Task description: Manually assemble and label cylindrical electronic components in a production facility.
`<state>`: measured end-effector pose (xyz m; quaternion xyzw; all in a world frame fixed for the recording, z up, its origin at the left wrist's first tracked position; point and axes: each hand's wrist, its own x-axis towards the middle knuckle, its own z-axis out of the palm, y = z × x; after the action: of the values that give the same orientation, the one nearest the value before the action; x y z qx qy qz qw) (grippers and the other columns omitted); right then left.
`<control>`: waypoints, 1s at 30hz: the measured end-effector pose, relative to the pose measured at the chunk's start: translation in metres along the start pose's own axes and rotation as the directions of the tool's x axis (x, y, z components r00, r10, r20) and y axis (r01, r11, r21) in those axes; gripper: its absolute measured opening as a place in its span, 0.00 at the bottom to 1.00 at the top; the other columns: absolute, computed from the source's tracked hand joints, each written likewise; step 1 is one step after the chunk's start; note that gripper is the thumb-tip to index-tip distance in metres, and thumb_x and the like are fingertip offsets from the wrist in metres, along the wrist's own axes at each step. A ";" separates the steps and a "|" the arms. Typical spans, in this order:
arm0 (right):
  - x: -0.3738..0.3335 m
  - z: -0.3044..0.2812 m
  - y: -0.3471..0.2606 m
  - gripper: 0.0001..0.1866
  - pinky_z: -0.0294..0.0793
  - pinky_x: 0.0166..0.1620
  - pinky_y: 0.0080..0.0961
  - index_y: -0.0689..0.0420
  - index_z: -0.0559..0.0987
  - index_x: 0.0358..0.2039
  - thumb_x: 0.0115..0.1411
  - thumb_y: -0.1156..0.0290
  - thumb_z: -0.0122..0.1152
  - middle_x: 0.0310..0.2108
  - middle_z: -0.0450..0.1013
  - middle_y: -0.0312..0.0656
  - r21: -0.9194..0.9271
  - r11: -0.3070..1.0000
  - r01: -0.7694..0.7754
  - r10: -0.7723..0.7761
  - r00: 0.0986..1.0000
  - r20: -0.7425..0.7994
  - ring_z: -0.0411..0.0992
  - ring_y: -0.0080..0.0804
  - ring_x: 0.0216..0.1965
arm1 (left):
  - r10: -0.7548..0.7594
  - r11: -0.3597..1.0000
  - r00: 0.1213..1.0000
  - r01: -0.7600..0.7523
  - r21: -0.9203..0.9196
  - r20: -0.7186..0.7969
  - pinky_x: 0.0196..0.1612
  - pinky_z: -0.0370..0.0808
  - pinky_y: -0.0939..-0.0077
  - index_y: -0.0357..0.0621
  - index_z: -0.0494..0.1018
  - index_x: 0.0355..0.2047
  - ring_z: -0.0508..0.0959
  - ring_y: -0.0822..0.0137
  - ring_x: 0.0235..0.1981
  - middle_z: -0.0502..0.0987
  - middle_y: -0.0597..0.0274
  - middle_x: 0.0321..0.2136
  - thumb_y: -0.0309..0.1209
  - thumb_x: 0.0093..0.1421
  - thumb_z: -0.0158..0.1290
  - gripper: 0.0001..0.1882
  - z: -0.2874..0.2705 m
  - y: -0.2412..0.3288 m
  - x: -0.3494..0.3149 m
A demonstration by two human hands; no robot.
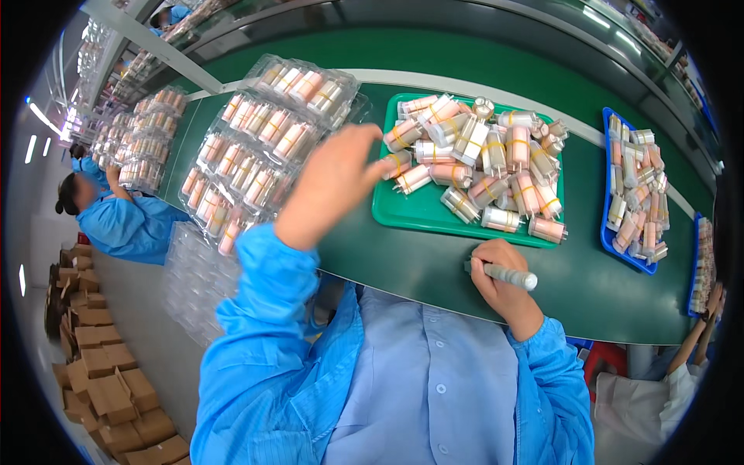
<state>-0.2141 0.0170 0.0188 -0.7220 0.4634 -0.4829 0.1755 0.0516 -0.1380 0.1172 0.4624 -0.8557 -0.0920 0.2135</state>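
Observation:
My left hand (335, 180) is raised over the green belt, fingers apart and stretched toward a banded bundle of pink and white tubes (402, 136) at the left edge of the green tray (425, 216); it holds nothing. My right hand (498, 279) rests on the belt near the tray's front edge, fingers closed around a grey marker-like tool (510, 274) that sticks out to the right. The tray carries a heap of several such rubber-banded bundles.
Clear plastic blister trays (256, 143) filled with pink tubes are stacked at left. A blue tray (634, 186) of loose tubes lies at right. Another worker in blue (124, 221) stands far left; someone's arm (696, 341) shows lower right. Cardboard boxes (101, 372) lie on the floor.

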 end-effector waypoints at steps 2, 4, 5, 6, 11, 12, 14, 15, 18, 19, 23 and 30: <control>0.000 0.003 0.002 0.07 0.74 0.30 0.34 0.58 0.76 0.31 0.56 0.79 0.67 0.28 0.76 0.43 0.024 1.000 -0.008 0.007 1.000 0.010 0.75 0.41 0.27 | -0.092 0.995 0.994 0.090 -0.035 -0.057 0.50 0.75 0.57 0.39 0.74 0.50 0.78 0.46 0.47 0.78 0.47 0.44 0.35 0.60 0.64 0.21 0.049 -0.001 -0.022; 0.000 0.003 0.001 0.07 0.74 0.30 0.34 0.58 0.76 0.31 0.57 0.78 0.67 0.28 0.75 0.44 0.040 0.999 -0.020 0.020 1.000 0.014 0.75 0.41 0.27 | -0.090 0.994 0.975 0.075 -0.079 -0.202 0.49 0.75 0.58 0.39 0.75 0.50 0.78 0.46 0.47 0.77 0.48 0.43 0.32 0.60 0.63 0.19 0.073 -0.009 -0.034; 0.000 0.003 0.002 0.06 0.74 0.30 0.34 0.58 0.76 0.31 0.57 0.79 0.67 0.28 0.75 0.44 0.045 0.999 -0.016 0.016 1.000 0.007 0.75 0.41 0.27 | -0.046 0.998 0.953 0.028 -0.065 -0.298 0.49 0.75 0.59 0.39 0.75 0.49 0.77 0.47 0.46 0.77 0.48 0.43 0.31 0.60 0.63 0.19 0.078 -0.014 -0.036; -0.001 0.004 0.006 0.06 0.74 0.30 0.35 0.59 0.76 0.31 0.58 0.79 0.67 0.28 0.75 0.44 0.045 0.999 -0.015 0.015 1.000 -0.006 0.75 0.41 0.27 | 0.003 0.999 0.921 -0.024 -0.049 -0.390 0.49 0.75 0.59 0.39 0.75 0.49 0.77 0.47 0.46 0.77 0.48 0.42 0.29 0.59 0.63 0.18 0.082 -0.016 -0.036; -0.004 -0.004 0.010 0.05 0.74 0.33 0.32 0.60 0.75 0.30 0.60 0.80 0.64 0.28 0.75 0.44 0.089 0.994 -0.060 0.070 0.990 -0.119 0.74 0.40 0.30 | 0.258 0.929 0.917 -0.322 -0.184 -0.303 0.47 0.75 0.61 0.40 0.76 0.51 0.77 0.50 0.44 0.77 0.50 0.43 0.22 0.55 0.63 0.21 0.032 0.049 -0.066; -0.002 -0.004 0.006 0.04 0.74 0.34 0.32 0.61 0.76 0.30 0.60 0.81 0.63 0.28 0.75 0.43 0.104 0.993 -0.055 0.071 0.985 -0.160 0.74 0.39 0.30 | 0.276 0.904 0.924 -0.342 -0.256 -0.263 0.47 0.75 0.60 0.39 0.76 0.52 0.77 0.52 0.43 0.78 0.52 0.42 0.22 0.53 0.65 0.24 0.039 0.065 -0.075; 0.004 -0.005 -0.004 0.04 0.73 0.34 0.32 0.61 0.76 0.31 0.61 0.81 0.63 0.29 0.75 0.43 0.122 0.992 -0.025 0.047 0.981 -0.188 0.74 0.38 0.30 | 0.189 0.875 0.974 -0.227 -0.428 -0.128 0.43 0.77 0.64 0.39 0.71 0.56 0.78 0.57 0.41 0.80 0.54 0.41 0.22 0.50 0.69 0.32 0.072 0.078 -0.090; 0.007 -0.007 -0.008 0.03 0.73 0.34 0.32 0.61 0.76 0.31 0.61 0.81 0.63 0.29 0.75 0.43 0.124 0.992 -0.009 0.035 0.978 -0.207 0.74 0.38 0.30 | 0.128 0.843 0.989 -0.146 -0.517 -0.071 0.42 0.78 0.66 0.39 0.70 0.58 0.78 0.58 0.41 0.80 0.56 0.40 0.22 0.49 0.70 0.35 0.092 0.079 -0.095; 0.011 -0.007 -0.011 0.03 0.73 0.33 0.32 0.61 0.77 0.32 0.61 0.80 0.64 0.29 0.75 0.43 0.163 0.987 -0.011 0.033 0.991 -0.133 0.74 0.37 0.30 | 0.093 0.820 0.988 -0.145 -0.553 -0.122 0.40 0.79 0.68 0.40 0.68 0.57 0.78 0.59 0.41 0.82 0.57 0.40 0.22 0.48 0.71 0.36 0.113 0.072 -0.098; 0.011 -0.005 -0.012 0.04 0.73 0.33 0.33 0.61 0.77 0.32 0.61 0.80 0.64 0.29 0.76 0.43 0.184 0.983 -0.016 0.037 0.993 -0.110 0.74 0.37 0.31 | 0.096 0.816 0.988 -0.149 -0.559 -0.123 0.41 0.79 0.68 0.40 0.69 0.56 0.78 0.59 0.41 0.82 0.58 0.40 0.22 0.48 0.71 0.35 0.115 0.072 -0.099; 0.015 0.004 -0.015 0.05 0.73 0.31 0.34 0.60 0.77 0.32 0.59 0.78 0.67 0.28 0.76 0.45 0.113 0.994 0.009 0.001 0.996 -0.084 0.74 0.40 0.28 | 0.119 0.823 0.981 -0.185 -0.536 -0.156 0.41 0.79 0.68 0.40 0.70 0.53 0.79 0.59 0.42 0.82 0.59 0.40 0.22 0.47 0.71 0.32 0.118 0.069 -0.101; 0.016 0.012 -0.017 0.07 0.73 0.28 0.34 0.59 0.77 0.31 0.56 0.77 0.69 0.27 0.74 0.43 0.020 1.000 -0.022 0.022 1.000 -0.002 0.75 0.39 0.27 | 0.113 0.810 0.973 -0.207 -0.549 -0.201 0.39 0.78 0.68 0.39 0.74 0.48 0.78 0.59 0.40 0.80 0.56 0.39 0.21 0.46 0.71 0.28 0.120 0.070 -0.102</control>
<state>-0.1940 0.0101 0.0331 -0.7146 0.4666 -0.4862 0.1875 -0.0059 -0.0195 0.0063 0.3101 -0.8058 -0.2862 0.4156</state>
